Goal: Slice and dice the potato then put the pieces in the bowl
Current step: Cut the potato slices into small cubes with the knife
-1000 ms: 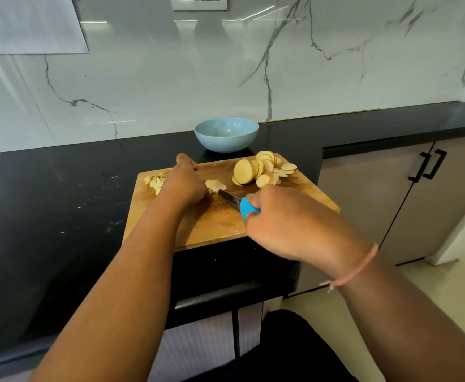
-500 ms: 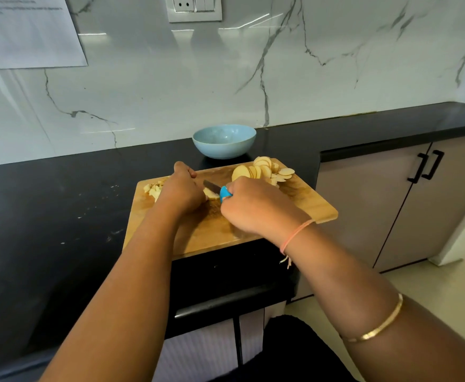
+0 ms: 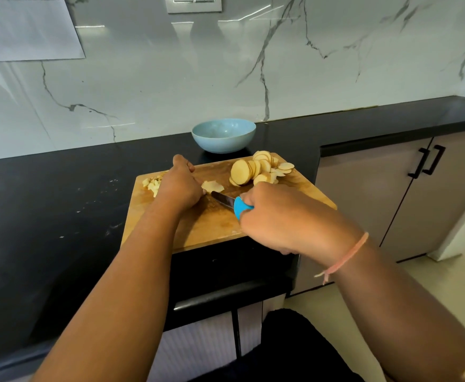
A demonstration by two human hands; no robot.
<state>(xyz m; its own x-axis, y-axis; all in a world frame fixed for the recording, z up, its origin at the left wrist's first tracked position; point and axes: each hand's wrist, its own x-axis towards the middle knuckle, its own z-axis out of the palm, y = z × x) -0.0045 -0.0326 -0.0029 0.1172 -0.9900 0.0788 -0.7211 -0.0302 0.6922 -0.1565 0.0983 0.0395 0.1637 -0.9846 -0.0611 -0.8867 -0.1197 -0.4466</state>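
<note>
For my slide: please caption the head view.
Right hand holds knife, left hand rests on cutting board among potato slices; bowl empty.

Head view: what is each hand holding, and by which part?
Right hand grips the knife by its blue handle. Left hand rests curled on the cutting board; its hold is hidden.

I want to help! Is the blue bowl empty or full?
Looks empty: the bowl shows bare blue inside; potato slices lie on the board.

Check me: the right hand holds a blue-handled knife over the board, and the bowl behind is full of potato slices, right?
No: the head view shows the bowl empty; the slices lie on the board. The right hand does hold the knife.
</note>
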